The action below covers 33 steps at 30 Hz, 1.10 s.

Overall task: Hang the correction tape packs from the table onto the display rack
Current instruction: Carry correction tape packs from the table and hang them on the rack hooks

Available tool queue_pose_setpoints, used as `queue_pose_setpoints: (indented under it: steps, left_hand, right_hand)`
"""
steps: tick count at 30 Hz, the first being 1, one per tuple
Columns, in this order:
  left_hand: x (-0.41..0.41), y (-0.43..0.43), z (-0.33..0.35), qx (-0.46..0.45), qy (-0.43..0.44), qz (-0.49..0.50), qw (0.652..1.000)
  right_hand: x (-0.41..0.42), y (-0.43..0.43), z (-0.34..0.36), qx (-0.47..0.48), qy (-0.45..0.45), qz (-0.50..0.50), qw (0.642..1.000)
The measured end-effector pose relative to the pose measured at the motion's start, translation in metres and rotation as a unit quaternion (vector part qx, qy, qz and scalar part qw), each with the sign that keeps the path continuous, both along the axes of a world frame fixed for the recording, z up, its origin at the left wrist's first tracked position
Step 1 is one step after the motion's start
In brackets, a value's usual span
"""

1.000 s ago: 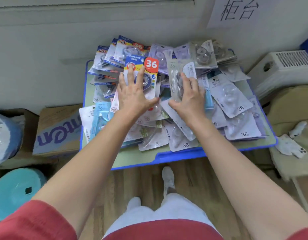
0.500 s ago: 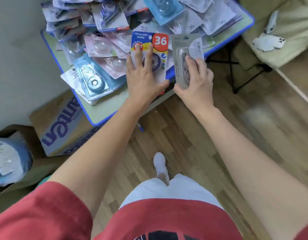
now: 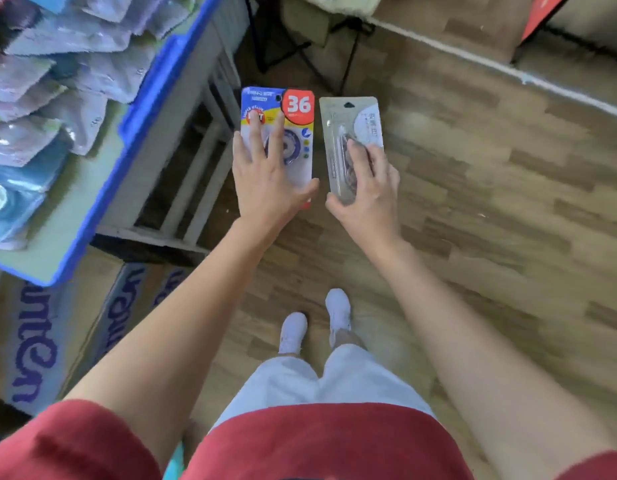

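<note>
Left hand (image 3: 269, 183) holds the blue-and-yellow pack (image 3: 295, 109), the one with a red "36" badge, at centre frame. Its fingers are spread flat over the front and the thumb is hooked at the lower right edge. Right hand (image 3: 367, 188) grips the grey pack (image 3: 350, 121) just beside it, fingers curled over the blister, thumb at the bottom corner.

One pack per hand, both face up with header cards pointing away from the person, likely so the hang holes lead when they reach a hook. The grey pack's hole shows at its top edge; the other's is too blurred to be sure.

Both packs are in the air over the wooden floor (image 3: 507, 209), off the table (image 3: 132, 123), with a thin gap between them. Display rack not in view, so hanging is not yet done; this reads as the carry step.

Upper left: the blue-rimmed table with a heap of more packs (image 3: 50, 74) on it, plenty left. Lower left: a cardboard box (image 3: 33, 341) with purple lettering, on the floor by the table. Person stands in white shoes (image 3: 293, 332), bottom centre.
</note>
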<state>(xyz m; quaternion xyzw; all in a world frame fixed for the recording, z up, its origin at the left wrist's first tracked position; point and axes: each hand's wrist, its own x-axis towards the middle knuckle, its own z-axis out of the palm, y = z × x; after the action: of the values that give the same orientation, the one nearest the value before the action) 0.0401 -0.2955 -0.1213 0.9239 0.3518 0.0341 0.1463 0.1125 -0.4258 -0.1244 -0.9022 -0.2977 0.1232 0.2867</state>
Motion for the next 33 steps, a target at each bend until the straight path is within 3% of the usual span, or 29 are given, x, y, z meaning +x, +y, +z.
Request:
queue_pose_setpoints:
  steps: [9,17,26,33]
  left_hand:
    - [0.025,-0.098,-0.020,-0.029,-0.001,-0.180,0.983]
    - [0.081,-0.219,-0.024,-0.059,0.005,-0.280,0.958]
    - [0.173,-0.381,-0.022,-0.091,-0.019,-0.326,0.941]
    - [0.258,-0.453,-0.017,-0.105,-0.032,-0.343,0.933]
  right_hand:
    - [-0.025,-0.116,-0.010,-0.004,-0.012,-0.207,0.978]
    - [-0.007,-0.243,-0.016,-0.006,-0.003,-0.337,0.941]
    - [0.064,-0.403,-0.011,-0.014,-0.008,-0.399,0.917]
    - [0.145,-0.477,-0.004,-0.023,-0.037,-0.425,0.904]
